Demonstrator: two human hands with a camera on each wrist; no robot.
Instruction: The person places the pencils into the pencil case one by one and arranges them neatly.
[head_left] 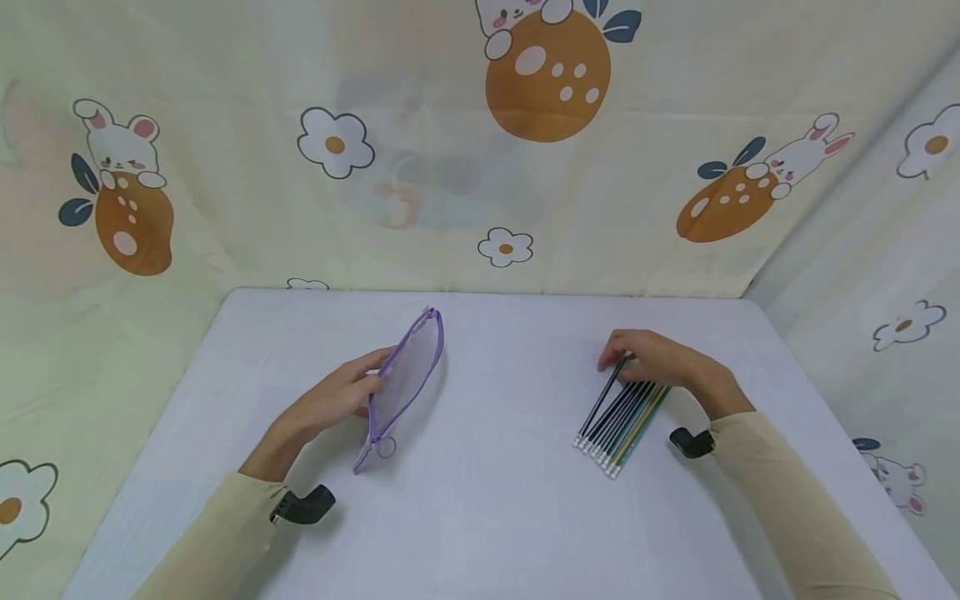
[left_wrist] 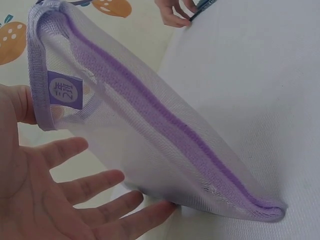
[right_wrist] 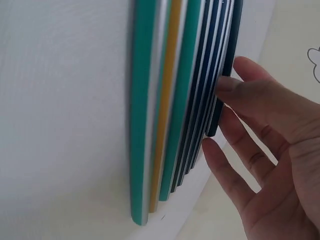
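Observation:
My left hand holds a purple-edged mesh zipper pouch upright on its side over the left half of the table. A purple zip band and a small label show in the left wrist view, where the fingers spread along the mesh. At the right, a row of pencils lies side by side, pale-tipped ends toward me. My right hand pinches the far end of the outermost dark pencil between thumb and fingers. Green, yellow and several dark pencils lie beside it.
The white table carries the pouch and pencils. A patterned curtain hangs along its back edge, with another patterned cloth on the right. Black wrist mounts sit at both beige cuffs.

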